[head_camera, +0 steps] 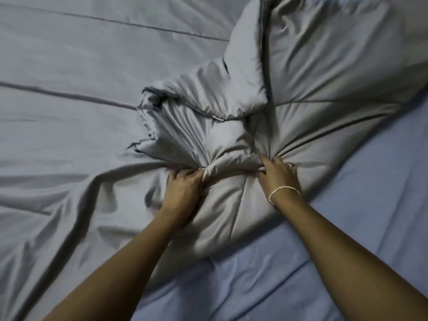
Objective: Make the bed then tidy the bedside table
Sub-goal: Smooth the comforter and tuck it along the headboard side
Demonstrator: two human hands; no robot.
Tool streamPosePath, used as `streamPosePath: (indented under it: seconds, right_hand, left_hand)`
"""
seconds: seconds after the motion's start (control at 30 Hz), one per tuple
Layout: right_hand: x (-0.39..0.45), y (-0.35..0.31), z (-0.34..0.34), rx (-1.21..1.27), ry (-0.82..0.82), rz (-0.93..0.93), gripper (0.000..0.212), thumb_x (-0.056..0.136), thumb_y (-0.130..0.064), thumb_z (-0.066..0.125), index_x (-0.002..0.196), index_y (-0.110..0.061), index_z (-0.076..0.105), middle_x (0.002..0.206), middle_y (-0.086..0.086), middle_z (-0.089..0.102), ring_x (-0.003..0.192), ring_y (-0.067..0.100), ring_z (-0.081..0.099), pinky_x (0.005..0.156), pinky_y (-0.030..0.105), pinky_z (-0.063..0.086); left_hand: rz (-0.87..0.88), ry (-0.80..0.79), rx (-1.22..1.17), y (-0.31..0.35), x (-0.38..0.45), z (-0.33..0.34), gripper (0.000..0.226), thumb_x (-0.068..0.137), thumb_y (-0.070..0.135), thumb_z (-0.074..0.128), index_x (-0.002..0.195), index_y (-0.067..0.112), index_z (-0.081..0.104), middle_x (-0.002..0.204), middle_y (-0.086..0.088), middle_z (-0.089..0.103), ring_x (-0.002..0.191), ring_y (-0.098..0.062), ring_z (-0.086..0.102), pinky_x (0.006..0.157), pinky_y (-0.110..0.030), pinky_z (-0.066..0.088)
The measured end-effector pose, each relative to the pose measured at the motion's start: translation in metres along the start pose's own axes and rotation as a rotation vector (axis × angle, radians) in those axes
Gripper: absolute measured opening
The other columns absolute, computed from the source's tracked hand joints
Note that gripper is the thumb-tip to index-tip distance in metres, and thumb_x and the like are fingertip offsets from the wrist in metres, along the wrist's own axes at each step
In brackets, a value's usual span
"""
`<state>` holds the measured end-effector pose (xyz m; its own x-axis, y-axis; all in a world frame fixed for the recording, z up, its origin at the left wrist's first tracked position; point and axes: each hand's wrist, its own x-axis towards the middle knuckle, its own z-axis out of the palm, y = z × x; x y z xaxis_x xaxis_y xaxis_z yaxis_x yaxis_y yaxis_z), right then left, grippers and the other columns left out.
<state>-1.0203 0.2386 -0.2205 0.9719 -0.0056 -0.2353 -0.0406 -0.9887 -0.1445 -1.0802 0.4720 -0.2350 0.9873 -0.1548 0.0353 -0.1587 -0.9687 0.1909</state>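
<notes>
A grey quilted duvet (312,93) lies bunched across the middle and right of the bed, with folds radiating from where I grasp it. My left hand (183,184) grips a bunch of the duvet fabric at its near edge. My right hand (278,172), with a thin white string around the wrist, grips another bunch of the same duvet a little to the right. Under the duvet, at the lower right, the light blue bed sheet (347,239) shows.
More grey cover fabric (69,77) spreads flat over the left and far part of the bed, with long creases across it. No bed edge or bedside table is in view.
</notes>
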Motion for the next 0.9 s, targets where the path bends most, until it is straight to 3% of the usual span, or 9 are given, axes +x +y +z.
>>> streamPosePath:
  seconds: [0.17, 0.33, 0.43, 0.5, 0.57, 0.63, 0.7, 0.8, 0.9]
  right_hand:
    - [-0.079, 0.044, -0.005, 0.023, -0.015, 0.029, 0.035, 0.089, -0.011, 0.050, 0.122, -0.019, 0.061, 0.112, 0.017, 0.055, 0.103, 0.040, 0.055, 0.095, 0.047, 0.041]
    - [-0.143, 0.105, -0.021, 0.107, -0.239, 0.174, 0.043, 0.090, -0.008, 0.043, 0.125, -0.025, 0.061, 0.130, 0.014, 0.053, 0.114, 0.037, 0.054, 0.096, 0.039, 0.045]
    - [-0.144, 0.107, -0.057, 0.228, -0.195, 0.307, 0.036, 0.086, -0.013, 0.053, 0.118, -0.023, 0.067, 0.123, 0.015, 0.064, 0.111, 0.037, 0.058, 0.095, 0.037, 0.048]
    - [-0.135, 0.089, -0.085, 0.323, 0.075, 0.332, 0.034, 0.086, -0.018, 0.054, 0.119, -0.018, 0.065, 0.119, 0.019, 0.065, 0.107, 0.040, 0.058, 0.092, 0.040, 0.048]
    - [-0.122, 0.056, -0.107, 0.453, 0.400, 0.203, 0.044, 0.081, -0.025, 0.055, 0.123, -0.011, 0.061, 0.120, 0.021, 0.062, 0.109, 0.040, 0.057, 0.094, 0.041, 0.046]
    - [-0.105, 0.021, -0.109, 0.498, 0.546, 0.001, 0.058, 0.075, -0.028, 0.061, 0.129, -0.009, 0.056, 0.128, 0.024, 0.055, 0.118, 0.039, 0.051, 0.102, 0.042, 0.042]
    - [-0.086, -0.009, -0.098, 0.415, 0.460, -0.125, 0.075, 0.072, -0.032, 0.068, 0.141, -0.017, 0.044, 0.144, 0.026, 0.037, 0.131, 0.042, 0.039, 0.110, 0.046, 0.034]
    - [-0.068, -0.027, -0.065, 0.085, 0.157, -0.095, 0.090, 0.079, -0.031, 0.068, 0.150, -0.040, 0.013, 0.160, 0.014, -0.003, 0.142, 0.044, 0.016, 0.114, 0.053, 0.023]
    - [-0.068, -0.003, -0.040, -0.044, 0.104, -0.097, 0.078, 0.090, -0.003, 0.043, 0.149, -0.042, 0.010, 0.160, 0.012, -0.003, 0.139, 0.045, 0.019, 0.107, 0.055, 0.034]
  left_hand:
    - [0.115, -0.158, -0.059, 0.067, -0.076, -0.038, 0.038, 0.077, 0.039, 0.037, 0.097, 0.026, 0.067, 0.057, -0.008, 0.065, 0.051, -0.028, 0.063, 0.053, -0.030, 0.046]
    - [0.223, -0.282, -0.080, 0.142, -0.157, -0.081, 0.020, 0.065, 0.043, 0.054, 0.070, 0.026, 0.061, 0.047, 0.002, 0.058, 0.034, -0.011, 0.055, 0.029, -0.020, 0.030]
    - [0.181, 0.003, -0.227, 0.135, -0.124, -0.105, 0.028, 0.080, 0.048, 0.046, 0.088, 0.028, 0.064, 0.082, 0.008, 0.070, 0.065, -0.013, 0.067, 0.047, -0.024, 0.050]
    - [0.079, 0.185, -0.153, 0.107, -0.076, -0.108, 0.044, 0.082, 0.048, 0.049, 0.116, 0.023, 0.061, 0.120, -0.006, 0.064, 0.103, -0.027, 0.063, 0.080, -0.036, 0.053]
    - [-0.181, -0.013, -0.056, 0.071, -0.034, -0.102, 0.075, 0.082, 0.057, 0.055, 0.143, 0.020, 0.033, 0.150, -0.018, 0.032, 0.135, -0.038, 0.034, 0.105, -0.053, 0.031]
    - [-0.447, -0.318, -0.079, 0.040, -0.014, -0.081, 0.104, 0.075, 0.071, 0.054, 0.150, 0.021, 0.001, 0.157, -0.019, 0.008, 0.143, -0.041, 0.005, 0.111, -0.062, 0.009]
    - [-0.566, -0.442, -0.131, 0.021, -0.013, -0.059, 0.115, 0.070, 0.078, 0.052, 0.148, 0.021, -0.011, 0.154, -0.021, 0.017, 0.143, -0.040, 0.005, 0.109, -0.066, 0.000]
    - [-0.450, -0.378, -0.128, 0.024, -0.020, -0.048, 0.096, 0.081, 0.066, 0.050, 0.149, 0.022, -0.001, 0.140, -0.018, 0.042, 0.131, -0.036, 0.036, 0.109, -0.064, 0.009]
    - [-0.232, -0.302, -0.127, 0.042, -0.034, -0.047, 0.075, 0.088, 0.057, 0.048, 0.148, 0.025, 0.016, 0.127, -0.016, 0.054, 0.115, -0.036, 0.049, 0.102, -0.051, 0.032]
